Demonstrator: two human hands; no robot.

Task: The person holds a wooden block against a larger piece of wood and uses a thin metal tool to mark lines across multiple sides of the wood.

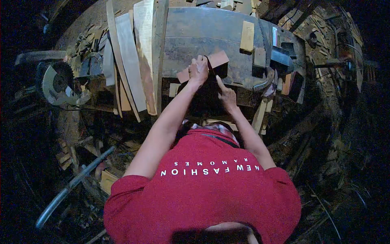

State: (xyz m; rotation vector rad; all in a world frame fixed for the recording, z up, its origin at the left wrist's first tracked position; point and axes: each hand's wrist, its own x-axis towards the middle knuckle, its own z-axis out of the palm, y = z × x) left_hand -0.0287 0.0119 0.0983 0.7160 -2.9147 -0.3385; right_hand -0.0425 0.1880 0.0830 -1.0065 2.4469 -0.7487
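A reddish-brown piece of wood (219, 59) lies at a slant across the front of the workbench (191, 24). My left hand (198, 70) is closed over its middle, fingers curled on top and pressing it down. Just right of those fingers, a thin dark blade (210, 66), seen nearly edge-on, crosses the wood; it looks like a handsaw. At the blade's near end, my right hand (227, 97) is closed around the handle, its index finger stretched forward along the saw. The handle itself is mostly hidden in shadow and behind the fingers.
Long boards (129, 61) lean over the bench's left side, near a circular saw blade (58, 83). On the right are a yellowish wood block (247, 36), a toothed saw blade (262, 38) and a hand plane (280, 56). A metal pipe (75, 187) slants up at lower left.
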